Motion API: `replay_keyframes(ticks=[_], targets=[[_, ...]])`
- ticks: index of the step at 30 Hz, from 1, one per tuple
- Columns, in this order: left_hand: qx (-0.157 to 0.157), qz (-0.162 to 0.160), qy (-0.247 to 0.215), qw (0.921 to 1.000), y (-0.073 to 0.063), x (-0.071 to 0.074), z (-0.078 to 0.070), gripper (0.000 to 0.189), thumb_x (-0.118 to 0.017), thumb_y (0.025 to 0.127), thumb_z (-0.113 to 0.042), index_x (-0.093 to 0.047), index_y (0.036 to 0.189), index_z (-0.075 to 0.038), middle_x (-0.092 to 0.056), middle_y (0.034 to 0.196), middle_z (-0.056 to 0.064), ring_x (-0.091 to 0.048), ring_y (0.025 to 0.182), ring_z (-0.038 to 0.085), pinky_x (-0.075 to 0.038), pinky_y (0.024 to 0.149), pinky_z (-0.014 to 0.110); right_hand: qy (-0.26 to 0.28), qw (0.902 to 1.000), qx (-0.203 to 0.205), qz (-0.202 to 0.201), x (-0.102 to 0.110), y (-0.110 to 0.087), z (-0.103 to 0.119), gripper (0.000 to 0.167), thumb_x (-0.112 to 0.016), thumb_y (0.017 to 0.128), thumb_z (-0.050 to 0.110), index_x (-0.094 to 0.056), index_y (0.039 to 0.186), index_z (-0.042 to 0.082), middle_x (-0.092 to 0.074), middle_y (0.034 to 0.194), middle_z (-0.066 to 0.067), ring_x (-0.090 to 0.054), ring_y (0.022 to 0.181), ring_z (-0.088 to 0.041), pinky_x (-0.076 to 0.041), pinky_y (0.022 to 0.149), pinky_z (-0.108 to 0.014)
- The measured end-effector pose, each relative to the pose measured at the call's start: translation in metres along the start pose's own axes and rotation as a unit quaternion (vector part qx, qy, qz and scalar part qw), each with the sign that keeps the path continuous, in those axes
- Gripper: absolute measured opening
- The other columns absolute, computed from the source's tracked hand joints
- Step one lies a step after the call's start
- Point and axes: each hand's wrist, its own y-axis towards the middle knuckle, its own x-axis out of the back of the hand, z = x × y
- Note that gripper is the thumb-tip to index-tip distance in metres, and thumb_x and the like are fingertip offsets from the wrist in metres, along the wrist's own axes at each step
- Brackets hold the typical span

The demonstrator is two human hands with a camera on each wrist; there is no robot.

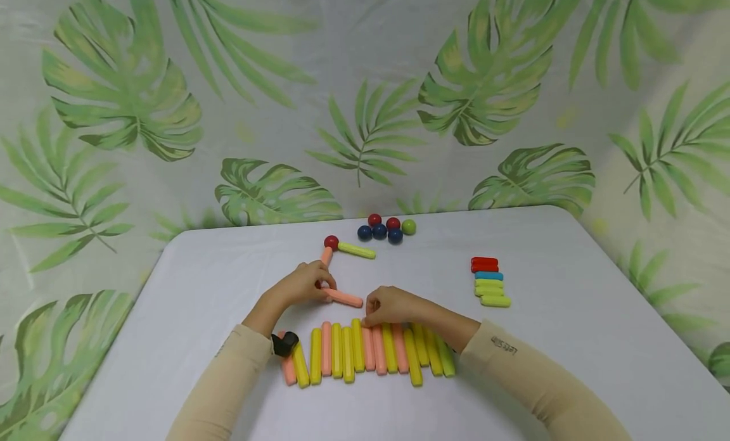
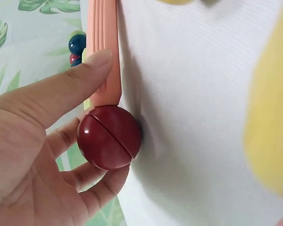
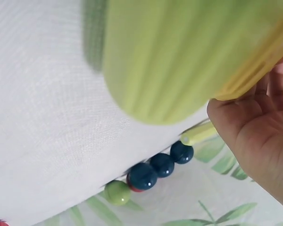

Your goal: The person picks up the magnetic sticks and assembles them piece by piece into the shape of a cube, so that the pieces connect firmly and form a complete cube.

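**Left hand pinches the pink stick where it meets the red ball**

Your left hand (image 1: 302, 284) is grasping: the thumb lies flat on the ridged pink stick (image 1: 345, 298), close to its joined end, while other fingers curl behind and beneath the dark red ball (image 2: 109, 137). You have that stick by its ball end, so most of its length runs out past your thumb, slanting across toward your right hand (image 1: 393, 305). Its far end stops just beside those fingers.

Above your left hand, a second pink stick (image 1: 326, 256) slopes up to another red ball (image 1: 331, 242), from which a lime stick (image 1: 357, 250) points right. The lower end of that second stick is hidden by your hand.

Your right hand is bent down at the upper ends of the row of yellow, pink and green sticks (image 1: 348, 355). You cannot tell whether it grips one; its fingertips are partly hidden in both views.

Farther back on the white table (image 1: 228, 270) sits a cluster of red, blue and green balls (image 1: 379, 231); well to the right lie short red, blue and lime sticks (image 1: 488, 276).
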Motion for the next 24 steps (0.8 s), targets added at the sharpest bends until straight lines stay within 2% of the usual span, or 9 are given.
replay_keyframes(ticks=[4, 6, 9, 12, 14, 17, 20, 24], targets=[[0.021, 0.015, 0.006, 0.9997, 0.000, -0.002, -0.004, 0.015, -0.074, 0.075, -0.022, -0.069, 0.088, -0.016, -0.050, 0.089, 0.001, -0.041, 0.074, 0.018, -0.032, 0.067, 0.030, 0.004, 0.9998, 0.021, 0.006, 0.011, 0.002, -0.006, 0.020, -0.064, 0.082, 0.035, -0.062, 0.082, 0.015, -0.056, 0.076, 0.001, -0.051, 0.068, -0.015, -0.041, 0.057, -0.027], [0.029, 0.024, 0.010, 0.9993, -0.001, -0.002, -0.009, 0.015, -0.072, 0.076, -0.021, -0.070, 0.090, -0.016, -0.050, 0.087, 0.003, -0.040, 0.073, 0.019, -0.031, 0.065, 0.031, 0.012, 0.9992, 0.039, -0.006, 0.020, 0.004, -0.012, 0.019, -0.062, 0.084, 0.034, -0.062, 0.086, 0.014, -0.058, 0.079, 0.000, -0.053, 0.069, -0.016, -0.043, 0.059, -0.027], [0.042, 0.043, 0.009, 0.9981, -0.002, 0.003, -0.015, 0.017, -0.070, 0.079, -0.022, -0.069, 0.095, -0.017, -0.050, 0.092, 0.006, -0.043, 0.073, 0.020, -0.034, 0.066, 0.032, 0.017, 0.9946, 0.082, -0.061, 0.038, 0.009, -0.021, 0.016, -0.061, 0.086, 0.027, -0.062, 0.089, 0.011, -0.058, 0.077, 0.000, -0.052, 0.068, -0.015, -0.043, 0.059, -0.026], [0.065, 0.052, 0.014, 0.9965, -0.002, 0.017, -0.022, 0.025, -0.068, 0.081, -0.022, -0.066, 0.104, -0.012, -0.051, 0.105, 0.012, -0.047, 0.083, 0.026, -0.039, 0.074, 0.038, 0.023, 0.9841, 0.113, -0.135, 0.055, 0.017, -0.033, 0.015, -0.061, 0.086, 0.021, -0.061, 0.093, 0.008, -0.057, 0.080, -0.001, -0.051, 0.071, -0.015, -0.043, 0.063, -0.027], [0.074, 0.036, 0.018, 0.9965, 0.004, 0.026, -0.024, 0.031, -0.066, 0.082, -0.022, -0.063, 0.109, -0.008, -0.050, 0.113, 0.015, -0.048, 0.093, 0.031, -0.039, 0.081, 0.042, 0.035, 0.9761, 0.122, -0.177, 0.065, 0.024, -0.042, 0.018, -0.060, 0.086, 0.017, -0.060, 0.099, 0.004, -0.058, 0.088, -0.005, -0.051, 0.077, -0.019, -0.043, 0.069, -0.030], [0.073, -0.014, 0.032, 0.9968, 0.022, 0.032, -0.020, 0.033, -0.064, 0.084, -0.022, -0.060, 0.112, -0.006, -0.051, 0.117, 0.014, -0.046, 0.101, 0.032, -0.036, 0.087, 0.046, 0.039, 0.9662, 0.126, -0.221, 0.075, 0.038, -0.056, 0.027, -0.060, 0.086, 0.013, -0.056, 0.109, 0.000, -0.054, 0.105, -0.013, -0.051, 0.089, -0.026, -0.043, 0.078, -0.036], [0.055, -0.057, 0.065, 0.9948, 0.045, 0.023, -0.007, 0.031, -0.061, 0.086, -0.022, -0.059, 0.115, -0.010, -0.053, 0.118, 0.010, -0.046, 0.106, 0.030, -0.035, 0.087, 0.047, 0.012, 0.9612, 0.128, -0.244, 0.080, 0.050, -0.067, 0.036, -0.062, 0.084, 0.009, -0.052, 0.117, -0.003, -0.046, 0.121, -0.020, -0.045, 0.106, -0.033, -0.037, 0.090, -0.042], [0.073, -0.085, 0.103, 0.9883, 0.066, 0.005, 0.010, 0.034, -0.060, 0.087, -0.022, -0.056, 0.120, -0.014, -0.053, 0.123, 0.005, -0.043, 0.116, 0.027, -0.034, 0.090, 0.049, -0.045, 0.9617, 0.118, -0.243, 0.082, 0.064, -0.073, 0.043, -0.062, 0.083, 0.007, -0.049, 0.123, -0.002, -0.039, 0.127, -0.024, -0.036, 0.118, -0.038, -0.028, 0.098, -0.047]])
